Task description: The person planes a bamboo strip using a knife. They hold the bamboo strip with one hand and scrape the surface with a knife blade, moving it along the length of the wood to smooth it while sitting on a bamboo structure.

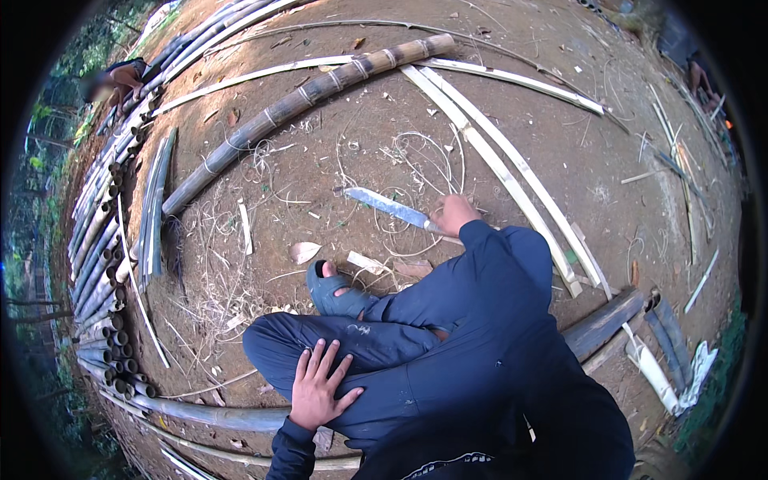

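Note:
My right hand [454,214] is closed round the handle of a machete [388,206]. Its long grey blade points away to the left, low over the dirt and thin curled bamboo shavings; I cannot tell whether it touches the ground. Flat on my dark blue trouser leg lies my left hand [318,392], fingers spread and holding nothing. I sit with my legs folded, and a foot in a dark grey clog [330,292] shows between my hands and the shavings.
A thick bamboo pole [288,108] lies diagonally ahead, with long split bamboo strips [512,168] beside it. Stacked bamboo poles [104,276] line the left side, where another person [126,80] bends over. A dark log [606,324] lies at the right.

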Available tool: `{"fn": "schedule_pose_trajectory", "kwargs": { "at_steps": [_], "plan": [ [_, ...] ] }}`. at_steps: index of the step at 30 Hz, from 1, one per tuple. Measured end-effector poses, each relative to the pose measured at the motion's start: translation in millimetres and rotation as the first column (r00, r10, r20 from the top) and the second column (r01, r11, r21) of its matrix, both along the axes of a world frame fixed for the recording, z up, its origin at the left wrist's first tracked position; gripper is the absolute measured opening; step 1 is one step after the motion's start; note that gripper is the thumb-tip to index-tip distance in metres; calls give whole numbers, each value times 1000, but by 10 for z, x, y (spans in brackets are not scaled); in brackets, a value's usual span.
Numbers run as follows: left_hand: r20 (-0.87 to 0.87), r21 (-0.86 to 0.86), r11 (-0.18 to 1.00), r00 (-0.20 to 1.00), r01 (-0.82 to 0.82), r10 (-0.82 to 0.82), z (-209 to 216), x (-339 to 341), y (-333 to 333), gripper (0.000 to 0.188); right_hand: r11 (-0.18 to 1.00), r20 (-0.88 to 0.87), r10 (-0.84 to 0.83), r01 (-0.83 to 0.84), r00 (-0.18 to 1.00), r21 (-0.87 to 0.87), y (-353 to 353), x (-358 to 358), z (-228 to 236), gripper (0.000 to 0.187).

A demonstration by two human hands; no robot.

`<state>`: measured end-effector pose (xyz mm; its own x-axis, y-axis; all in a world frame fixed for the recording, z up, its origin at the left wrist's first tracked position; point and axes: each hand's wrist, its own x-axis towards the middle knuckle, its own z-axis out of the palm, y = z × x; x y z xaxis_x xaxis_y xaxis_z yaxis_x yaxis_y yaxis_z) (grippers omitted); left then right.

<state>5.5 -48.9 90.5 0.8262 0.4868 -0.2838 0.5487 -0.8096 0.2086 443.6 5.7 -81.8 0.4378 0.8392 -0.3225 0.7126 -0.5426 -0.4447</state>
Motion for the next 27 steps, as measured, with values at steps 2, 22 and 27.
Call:
{"fn": "schedule_pose_trajectory", "kwargs": {
  "at_steps": [2,22,27],
  "plan": [
    [-79,179,981,993,-77,93,95,-120,61,70,971,-47,-126,133,991,198,-34,232,294,33],
    [-93,560,725,839,-400,535,82,25,885,64,884,317,-441,468,840,-8,-2550,1207,-589,29],
    [-79,-96,962,961,257,-265,146,50,245,60,839,281,-535,539,797,71,-2275,626,614,32]
  ]
}}
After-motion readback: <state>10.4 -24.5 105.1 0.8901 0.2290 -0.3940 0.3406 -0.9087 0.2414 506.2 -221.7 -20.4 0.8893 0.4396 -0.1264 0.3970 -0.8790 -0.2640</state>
